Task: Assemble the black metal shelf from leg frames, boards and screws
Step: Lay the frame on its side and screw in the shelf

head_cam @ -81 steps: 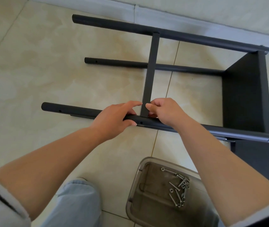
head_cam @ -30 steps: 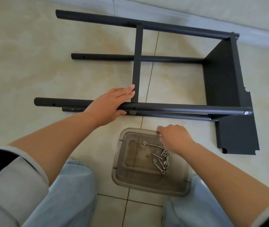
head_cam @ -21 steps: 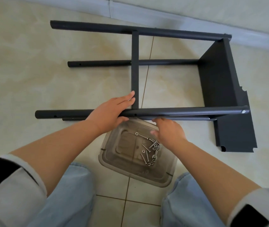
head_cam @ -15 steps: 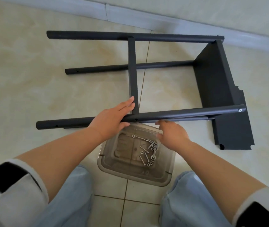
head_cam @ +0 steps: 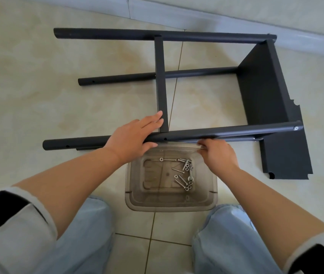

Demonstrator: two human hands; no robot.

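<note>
The black shelf frame lies on its side on the tiled floor. My left hand point(head_cam: 133, 135) grips the near leg tube point(head_cam: 226, 132) just left of the crossbar point(head_cam: 161, 86), fingers flat over the top. My right hand point(head_cam: 216, 155) pinches the far rim of a clear plastic box point(head_cam: 169, 207), right under that tube. Several silver screws point(head_cam: 185, 173) lie loose in the box. A black board point(head_cam: 264, 86) stands on edge between the leg frames at the right end, joined to the far leg tube point(head_cam: 177, 37).
A lower tube point(head_cam: 196, 73) runs along the floor inside the frame. A black panel corner point(head_cam: 287, 159) lies flat at the right. The wall skirting point(head_cam: 236, 18) runs behind the frame. My knees flank the box at the bottom.
My right hand left the crossbar joint and took the box rim. The box slid left and turned square between my knees, under the near tube. My left hand stayed on the tube.
</note>
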